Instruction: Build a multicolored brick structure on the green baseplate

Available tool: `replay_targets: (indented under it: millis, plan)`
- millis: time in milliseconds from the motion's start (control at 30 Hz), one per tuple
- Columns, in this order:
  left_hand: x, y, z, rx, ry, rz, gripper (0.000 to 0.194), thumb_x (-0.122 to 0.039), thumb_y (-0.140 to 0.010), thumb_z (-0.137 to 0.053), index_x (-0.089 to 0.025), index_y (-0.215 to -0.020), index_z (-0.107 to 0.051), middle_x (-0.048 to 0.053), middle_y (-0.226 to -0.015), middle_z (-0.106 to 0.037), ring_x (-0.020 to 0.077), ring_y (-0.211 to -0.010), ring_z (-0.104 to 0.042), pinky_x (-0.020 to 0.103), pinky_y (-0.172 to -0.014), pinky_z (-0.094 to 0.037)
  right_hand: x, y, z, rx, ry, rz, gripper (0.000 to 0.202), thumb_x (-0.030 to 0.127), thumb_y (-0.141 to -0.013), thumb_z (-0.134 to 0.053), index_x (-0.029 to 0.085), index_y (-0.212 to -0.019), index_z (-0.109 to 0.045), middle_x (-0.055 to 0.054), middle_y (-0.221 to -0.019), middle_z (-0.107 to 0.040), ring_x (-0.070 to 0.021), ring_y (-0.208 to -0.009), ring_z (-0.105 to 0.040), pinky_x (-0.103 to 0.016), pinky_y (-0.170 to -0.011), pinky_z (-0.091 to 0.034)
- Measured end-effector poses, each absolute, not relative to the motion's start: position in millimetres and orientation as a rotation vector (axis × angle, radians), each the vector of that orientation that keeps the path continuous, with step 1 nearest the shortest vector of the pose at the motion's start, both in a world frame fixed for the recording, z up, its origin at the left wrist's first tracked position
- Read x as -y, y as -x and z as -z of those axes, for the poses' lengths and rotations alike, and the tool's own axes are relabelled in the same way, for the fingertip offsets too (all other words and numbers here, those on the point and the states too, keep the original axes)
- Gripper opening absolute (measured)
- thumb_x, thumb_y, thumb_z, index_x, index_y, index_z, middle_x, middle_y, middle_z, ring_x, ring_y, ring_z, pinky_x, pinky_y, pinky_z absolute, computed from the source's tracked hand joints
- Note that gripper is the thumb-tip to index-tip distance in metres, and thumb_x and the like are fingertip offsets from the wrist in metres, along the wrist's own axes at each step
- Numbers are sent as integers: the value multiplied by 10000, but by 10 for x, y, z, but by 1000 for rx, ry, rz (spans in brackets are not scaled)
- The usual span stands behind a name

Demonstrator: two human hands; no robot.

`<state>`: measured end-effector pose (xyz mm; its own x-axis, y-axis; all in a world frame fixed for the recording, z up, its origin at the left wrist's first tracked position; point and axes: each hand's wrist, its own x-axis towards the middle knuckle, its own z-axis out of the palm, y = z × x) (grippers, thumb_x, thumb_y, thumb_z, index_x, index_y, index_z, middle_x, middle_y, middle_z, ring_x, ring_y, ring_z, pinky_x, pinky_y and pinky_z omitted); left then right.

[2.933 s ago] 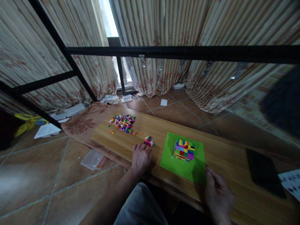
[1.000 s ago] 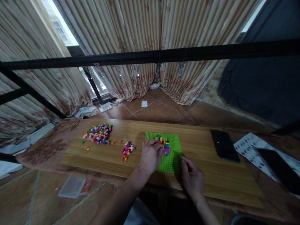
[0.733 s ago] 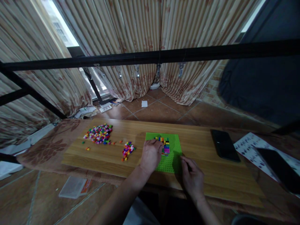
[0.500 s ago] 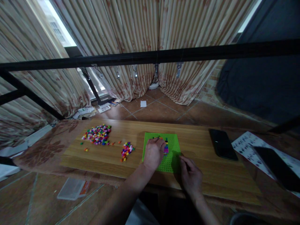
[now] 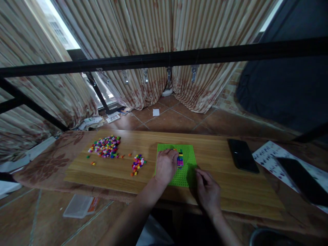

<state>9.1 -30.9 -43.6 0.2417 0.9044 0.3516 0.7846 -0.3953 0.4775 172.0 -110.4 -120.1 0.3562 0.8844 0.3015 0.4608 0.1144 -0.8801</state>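
A green studded baseplate (image 5: 188,159) lies flat on the wooden board. My left hand (image 5: 165,166) is over its left half, fingers bunched together and pointing down at the plate; whatever they pinch is hidden. Just right of those fingertips, small coloured bricks (image 5: 180,160) in yellow, blue, purple and pink stand on the plate in a block, partly covered by the hand. My right hand (image 5: 208,191) rests at the plate's lower right edge, its fingers curled and thumb and forefinger closed at that edge.
A large pile of mixed bricks (image 5: 106,147) lies at the board's left, a smaller pile (image 5: 138,163) nearer the plate. On the right are a black phone (image 5: 242,155), a printed sheet (image 5: 269,153) and another dark device (image 5: 302,179). A black rail (image 5: 153,60) crosses beyond the board (image 5: 217,147).
The left hand has shifted slightly left relative to the bricks on the plate, showing more of them. The right hand stays at the plate's edge. The whole view has moved a little.
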Motion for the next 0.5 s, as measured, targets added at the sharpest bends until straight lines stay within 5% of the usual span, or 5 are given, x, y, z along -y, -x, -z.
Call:
replay_targets:
  millis: [500]
  plan:
    - [313,-63,378,-1590,-2226,-867,150,-154,-859,-551,-228,-927,-661,7,-944,-721,185,-898,-631,357,-848,-404,1097,-1723,1200,1283,1531,-471,294,397,-902,-489,194,-972,-690,-87,-1009,-697,-206,-939,-651,-356,-852,-501]
